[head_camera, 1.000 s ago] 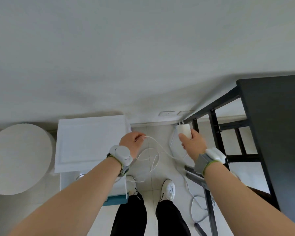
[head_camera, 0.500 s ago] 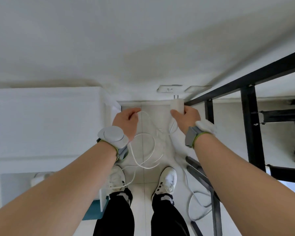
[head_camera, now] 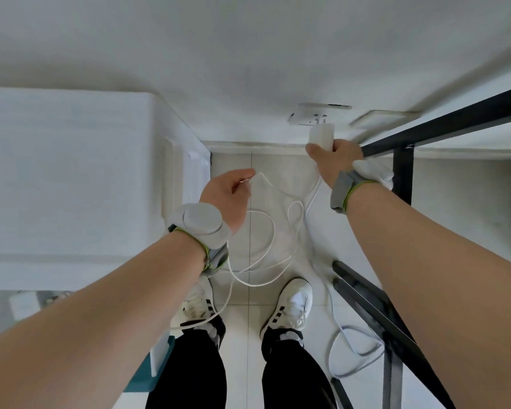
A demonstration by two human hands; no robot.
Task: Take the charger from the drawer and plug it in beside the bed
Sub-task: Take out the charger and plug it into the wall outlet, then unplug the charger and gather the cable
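A white cabinet (head_camera: 71, 184) stands at the left against the wall. Just right of it, the left hand (head_camera: 227, 196) is closed in a pinch on the white cable (head_camera: 266, 228), which hangs in loose loops above the floor (head_camera: 278, 163) and trails past the shoes (head_camera: 292, 305). Further right, the right hand (head_camera: 335, 159) is closed around the charger (head_camera: 322, 134), its prongs at the face of the wall socket (head_camera: 310, 118); whether they are seated cannot be told from this view. A black frame (head_camera: 401, 172) stands just right of that hand.

Assessment: insertion appears to be in progress.

Risks:
- Prongs meeting the slots at a tilt could jam or bend.
- The loops hang near the feet, so a step could snag them and pull the charger out.
- The right wrist is close to the frame and could knock it.
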